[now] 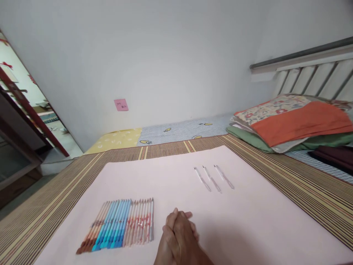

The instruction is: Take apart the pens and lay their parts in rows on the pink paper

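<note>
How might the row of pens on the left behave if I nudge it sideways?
The row of pens would probably shift loosely, since no band shows around it. Each pen looks slim and straight, so likely light and stiff. End ones might roll, lying on a flat pink sheet.

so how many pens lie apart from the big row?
3, side by side on the pink sheet, beyond and right of the row of pens: left pen, middle pen, right pen. All fully visible.
</note>
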### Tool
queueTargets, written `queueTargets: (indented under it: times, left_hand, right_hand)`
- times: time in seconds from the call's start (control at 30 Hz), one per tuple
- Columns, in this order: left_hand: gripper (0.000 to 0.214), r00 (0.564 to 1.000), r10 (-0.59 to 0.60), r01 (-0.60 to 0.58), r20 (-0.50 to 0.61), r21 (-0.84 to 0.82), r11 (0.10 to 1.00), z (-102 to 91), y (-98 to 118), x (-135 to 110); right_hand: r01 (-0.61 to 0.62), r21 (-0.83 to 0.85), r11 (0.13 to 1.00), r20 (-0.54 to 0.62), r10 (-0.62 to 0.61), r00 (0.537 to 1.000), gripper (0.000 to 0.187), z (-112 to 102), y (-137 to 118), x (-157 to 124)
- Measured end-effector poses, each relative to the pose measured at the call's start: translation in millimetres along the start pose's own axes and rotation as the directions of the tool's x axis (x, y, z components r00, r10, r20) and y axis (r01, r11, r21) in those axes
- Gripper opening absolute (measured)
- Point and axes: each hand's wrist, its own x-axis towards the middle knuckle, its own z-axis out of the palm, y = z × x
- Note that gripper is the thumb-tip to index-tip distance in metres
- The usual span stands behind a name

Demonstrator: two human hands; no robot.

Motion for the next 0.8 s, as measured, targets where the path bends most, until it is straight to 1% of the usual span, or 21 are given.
queueTargets:
  times: [0.03, 0.07, 0.1, 0.17, 0.23, 0.3, 0.33, 0.37, 0.4, 0.47, 0.5, 0.53, 0.57, 0.63, 0.67, 0.7, 0.73, 0.77, 0.8]
  left_hand:
    - [0.067, 1.000, 0.014, -0.014, 0.004, 0.004, 1.000, 1.6, -0.3, -3.0]
    - [0.065, 0.999, 0.034, -0.035, 0.006, 0.011, 0.999, 3.6, -0.6, -6.1]
    - [0.064, 0.998, 0.060, -0.060, 0.007, 0.022, 0.998, 5.7, -0.9, -9.2]
    - [0.062, 0.994, 0.110, -0.111, 0.010, 0.053, 0.992, 9.7, -1.4, -14.9]
    - [0.059, 0.988, 0.155, -0.156, 0.020, 0.102, 0.983, 11.7, -0.3, -19.3]
    - [0.056, 0.978, 0.208, -0.209, 0.030, 0.225, 0.952, 10.6, 4.3, -22.7]
    - [0.053, 0.969, 0.244, -0.240, 0.030, 0.331, 0.913, 8.4, 8.3, -24.2]
    - [0.048, 0.957, 0.290, -0.270, 0.025, 0.452, 0.850, 4.9, 13.5, -25.7]
    - [0.043, 0.938, 0.346, -0.290, 0.015, 0.576, 0.764, 0.1, 19.8, -27.4]
    - [0.033, 0.880, 0.475, -0.292, -0.020, 0.767, 0.572, -14.0, 35.1, -31.7]
    - [0.029, 0.838, 0.544, -0.274, -0.042, 0.830, 0.486, -23.1, 43.7, -34.5]
    - [0.026, 0.787, 0.614, -0.246, -0.064, 0.879, 0.407, -33.1, 52.4, -37.7]
    - [0.024, 0.726, 0.683, -0.207, -0.081, 0.921, 0.330, -43.5, 61.1, -41.3]
    - [0.024, 0.567, 0.819, -0.132, -0.089, 0.971, 0.197, -62.8, 76.8, -49.4]
    - [0.024, 0.504, 0.860, -0.101, -0.073, 0.985, 0.143, -70.6, 83.1, -53.5]
    - [0.024, 0.463, 0.885, -0.074, -0.048, 0.993, 0.092, -76.5, 87.9, -57.3]
    - [0.024, 0.443, 0.896, -0.051, -0.020, 0.998, 0.047, -80.5, 90.9, -60.5]
    - [0.024, 0.449, 0.894, -0.033, 0.010, 0.999, 0.005, -82.8, 92.0, -63.0]
    - [0.024, 0.475, 0.879, -0.015, 0.037, 0.999, -0.034, -83.7, 91.3, -64.7]
  right_hand:
    - [-0.083, -0.169, 0.982, -0.111, 0.064, 0.992, 0.039, 3.1, -6.1, -1.9]
    - [-0.157, -0.282, 0.946, -0.188, 0.106, 0.976, 0.040, 0.6, -13.6, -2.5]
    - [-0.168, -0.348, 0.922, -0.150, 0.122, 0.981, 0.039, -7.3, -22.3, -1.3]
    - [-0.116, -0.366, 0.923, -0.021, 0.117, 0.993, 0.037, -33.8, -41.4, 7.2]
    - [-0.123, -0.376, 0.918, 0.096, 0.171, 0.981, 0.026, -62.5, -58.5, 22.0]
    - [-0.157, -0.365, 0.918, 0.102, 0.207, 0.973, 0.024, -82.3, -67.7, 37.9]
    - [-0.206, -0.354, 0.912, 0.072, 0.246, 0.967, 0.025, -87.6, -68.3, 44.2]
    - [-0.252, -0.355, 0.900, 0.015, 0.275, 0.961, 0.025, -90.2, -66.4, 48.6]
    - [-0.289, -0.364, 0.885, -0.030, 0.299, 0.954, 0.025, -90.6, -62.3, 50.9]
    - [-0.340, -0.379, 0.861, -0.073, 0.338, 0.938, 0.024, -88.0, -51.2, 49.6]
    - [-0.358, -0.382, 0.852, -0.071, 0.359, 0.931, 0.024, -86.0, -45.6, 46.8]
    - [-0.373, -0.383, 0.845, -0.061, 0.380, 0.923, 0.023, -84.0, -41.0, 43.2]
    - [-0.385, -0.383, 0.840, -0.048, 0.398, 0.916, 0.022, -82.3, -37.6, 39.5]
    - [-0.389, -0.396, 0.832, -0.024, 0.414, 0.910, 0.021, -79.8, -34.8, 33.0]
    - [-0.380, -0.407, 0.831, -0.012, 0.411, 0.911, 0.020, -79.0, -34.9, 30.7]
    - [-0.370, -0.419, 0.829, -0.001, 0.407, 0.913, 0.020, -78.3, -35.7, 29.0]
    - [-0.360, -0.430, 0.828, 0.008, 0.403, 0.915, 0.020, -77.8, -36.8, 27.8]
    - [-0.352, -0.442, 0.825, 0.016, 0.399, 0.917, 0.020, -77.4, -37.8, 26.9]
    - [-0.343, -0.455, 0.822, 0.026, 0.397, 0.917, 0.020, -77.1, -38.5, 26.3]
